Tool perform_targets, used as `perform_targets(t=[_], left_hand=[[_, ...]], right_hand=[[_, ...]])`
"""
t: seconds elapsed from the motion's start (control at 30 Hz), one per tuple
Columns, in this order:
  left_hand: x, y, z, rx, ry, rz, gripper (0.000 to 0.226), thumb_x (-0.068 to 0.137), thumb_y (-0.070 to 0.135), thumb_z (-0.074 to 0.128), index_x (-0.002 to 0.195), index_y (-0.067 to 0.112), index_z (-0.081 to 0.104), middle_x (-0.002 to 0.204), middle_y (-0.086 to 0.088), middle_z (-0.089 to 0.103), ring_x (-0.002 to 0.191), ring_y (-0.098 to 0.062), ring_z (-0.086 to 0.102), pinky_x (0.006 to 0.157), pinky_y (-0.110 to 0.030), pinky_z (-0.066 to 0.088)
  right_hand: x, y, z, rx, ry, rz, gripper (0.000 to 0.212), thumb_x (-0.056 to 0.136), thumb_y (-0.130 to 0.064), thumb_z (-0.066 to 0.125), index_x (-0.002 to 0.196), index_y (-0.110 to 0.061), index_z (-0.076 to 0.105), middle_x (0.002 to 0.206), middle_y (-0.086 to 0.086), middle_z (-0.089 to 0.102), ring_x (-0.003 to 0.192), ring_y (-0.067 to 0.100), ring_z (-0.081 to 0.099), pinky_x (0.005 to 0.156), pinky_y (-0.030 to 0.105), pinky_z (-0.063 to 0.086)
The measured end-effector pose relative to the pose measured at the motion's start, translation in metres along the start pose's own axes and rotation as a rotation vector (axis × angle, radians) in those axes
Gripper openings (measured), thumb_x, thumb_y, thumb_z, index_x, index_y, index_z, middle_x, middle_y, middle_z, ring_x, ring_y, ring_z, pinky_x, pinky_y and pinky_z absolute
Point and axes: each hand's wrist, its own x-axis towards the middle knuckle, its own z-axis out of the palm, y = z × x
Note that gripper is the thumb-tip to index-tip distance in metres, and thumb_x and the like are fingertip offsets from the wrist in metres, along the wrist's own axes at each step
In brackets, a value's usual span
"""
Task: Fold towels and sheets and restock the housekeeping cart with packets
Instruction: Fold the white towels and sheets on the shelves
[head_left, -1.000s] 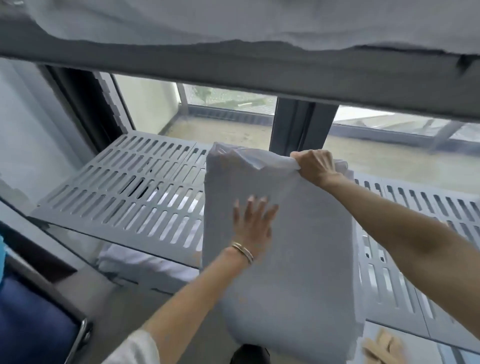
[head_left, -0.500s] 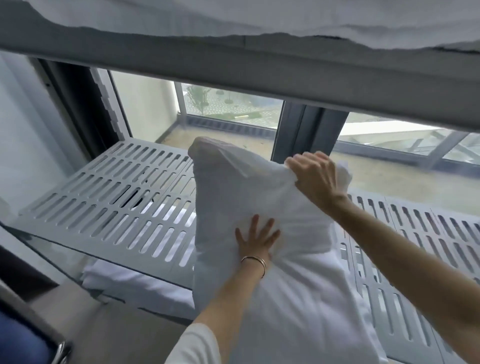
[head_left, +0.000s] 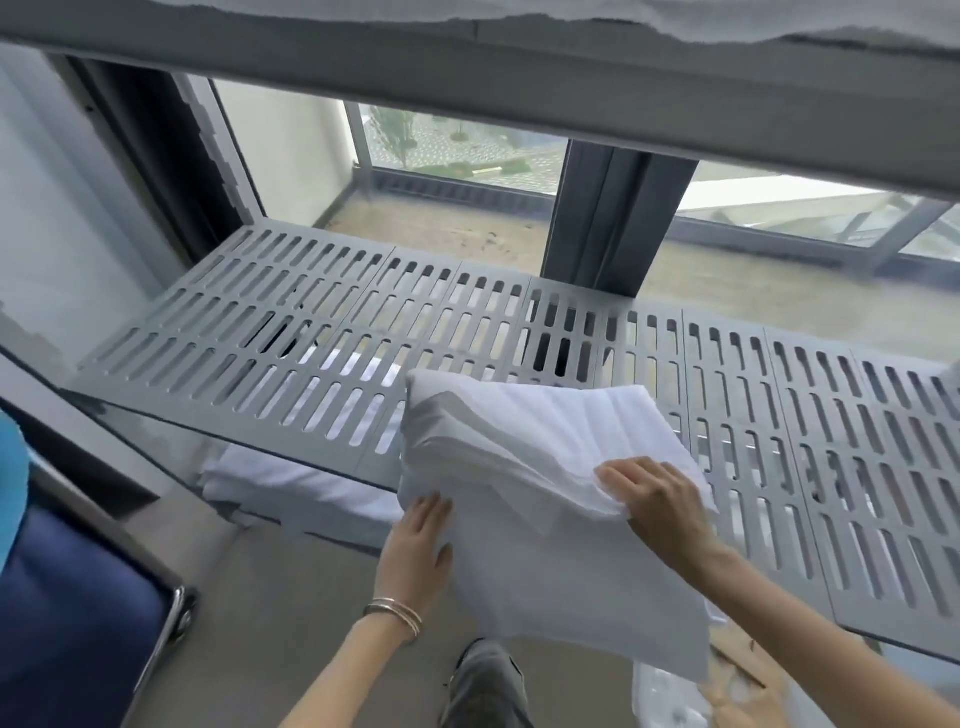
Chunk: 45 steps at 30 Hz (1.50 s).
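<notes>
White folded sheet (head_left: 524, 457) soft, light, floppy, half over slotted shelf (head_left: 291, 332) front edge. Right hand (head_left: 654, 499) pinches top layers; left hand (head_left: 421, 540) flat open, supports side. Best hold: folded edge.

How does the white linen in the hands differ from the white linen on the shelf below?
The folded sheet lies tilted on the slotted shelf, its near part overhanging the front edge; the lower linen lies flat under that shelf. The sheet is gripped by the right hand and touched by the left hand; the lower linen is untouched and mostly hidden. Both are white.
</notes>
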Motion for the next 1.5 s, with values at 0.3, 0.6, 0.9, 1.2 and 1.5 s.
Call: perform_targets(t=[0.3, 0.6, 0.9, 1.2, 1.5], left_hand=[[0.079, 0.020, -0.105, -1.221, 0.048, -0.970, 0.059, 0.092, 0.060, 0.036, 0.086, 0.007, 0.061, 0.075, -0.006, 0.067, 0.076, -0.023, 0.061, 0.064, -0.032, 0.049], [0.126, 0.047, -0.094, -0.247, -0.188, -0.550, 0.089, 0.079, 0.023, 0.070, 0.145, 0.014, 0.010, 0.132, -0.014, 0.045, 0.118, -0.033, 0.050, 0.094, -0.036, 0.041], [0.148, 0.029, -0.083, -0.914, 0.037, -0.596, 0.087, 0.077, -0.014, 0.060, 0.146, 0.022, 0.023, 0.145, -0.005, 0.031, 0.119, -0.022, 0.043, 0.088, -0.028, 0.040], [0.250, 0.036, -0.143, -0.836, 0.374, -0.124, 0.086, 0.075, -0.016, 0.063, 0.146, 0.016, 0.026, 0.146, 0.001, 0.030, 0.131, -0.006, 0.028, 0.090, 0.005, 0.028], [0.226, -0.003, -0.062, -0.503, 0.072, -0.668, 0.109, 0.069, 0.014, 0.075, 0.150, 0.021, 0.003, 0.149, -0.012, 0.026, 0.128, -0.033, 0.041, 0.101, -0.043, 0.039]], right_hand=[[0.011, 0.003, 0.004, 0.192, -1.138, 0.144, 0.098, 0.067, -0.077, 0.056, 0.147, -0.031, 0.026, 0.159, 0.003, 0.002, 0.145, 0.028, -0.009, 0.114, 0.050, -0.007], [0.060, 0.066, 0.027, 0.176, -0.681, 0.553, 0.072, 0.087, -0.041, 0.061, 0.148, -0.029, 0.024, 0.152, 0.022, 0.015, 0.135, 0.040, 0.028, 0.110, 0.050, 0.028], [0.098, 0.077, 0.034, 0.521, -0.468, 0.894, 0.066, 0.079, -0.013, 0.070, 0.137, -0.013, 0.037, 0.129, 0.017, 0.052, 0.117, 0.033, 0.049, 0.089, 0.034, 0.038], [0.233, 0.113, 0.007, 0.429, 0.057, 0.763, 0.030, 0.087, -0.009, 0.060, 0.114, 0.005, 0.058, 0.116, 0.028, 0.059, 0.110, 0.043, 0.053, 0.090, 0.042, 0.041], [0.172, 0.071, 0.076, -0.111, -0.964, 0.449, 0.082, 0.084, -0.026, 0.058, 0.148, -0.019, 0.007, 0.156, 0.007, -0.006, 0.142, 0.042, -0.007, 0.107, 0.063, 0.020]])
